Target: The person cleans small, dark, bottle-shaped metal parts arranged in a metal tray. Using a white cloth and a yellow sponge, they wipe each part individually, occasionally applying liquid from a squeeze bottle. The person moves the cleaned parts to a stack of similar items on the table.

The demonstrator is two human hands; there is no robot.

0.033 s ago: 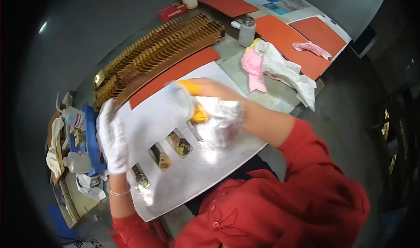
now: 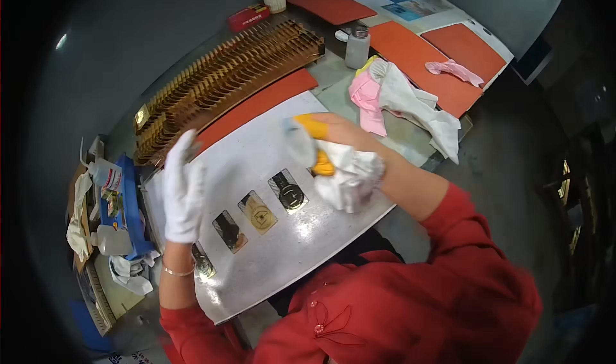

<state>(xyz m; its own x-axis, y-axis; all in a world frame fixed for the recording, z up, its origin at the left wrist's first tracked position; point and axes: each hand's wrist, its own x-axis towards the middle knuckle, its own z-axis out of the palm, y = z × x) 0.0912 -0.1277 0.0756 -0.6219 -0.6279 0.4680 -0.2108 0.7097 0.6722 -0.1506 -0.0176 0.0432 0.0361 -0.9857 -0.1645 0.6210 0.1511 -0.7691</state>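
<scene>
My left hand (image 2: 184, 194), in a white glove, hovers over the left part of a white board (image 2: 256, 139), fingers stretched out and holding nothing. My right hand (image 2: 317, 139), with yellow coverings on its fingers, is closed round a crumpled white cloth (image 2: 350, 178). A pale, roundish thing (image 2: 300, 144) sits at its fingertips, too blurred to name. Several small shiny rectangular plates lie in a slanting row on the board. The rightmost plate (image 2: 288, 192) bears a dark round emblem; beside it is a gold-toned plate (image 2: 258, 212). My left wrist partly covers the leftmost plate (image 2: 204, 261).
Behind the board stands a long rack (image 2: 224, 69) of upright gold-coloured plates, with an orange mat (image 2: 256, 107) before it. A blue tray (image 2: 131, 203) with bottles is at left. Pink and white cloths (image 2: 404, 98) and a grey-white bottle (image 2: 357, 48) lie to the right.
My right hand has moved right with the cloth, uncovering the rightmost plate. My left hand has shifted right, away from the rack's left end, and its fingers have spread.
</scene>
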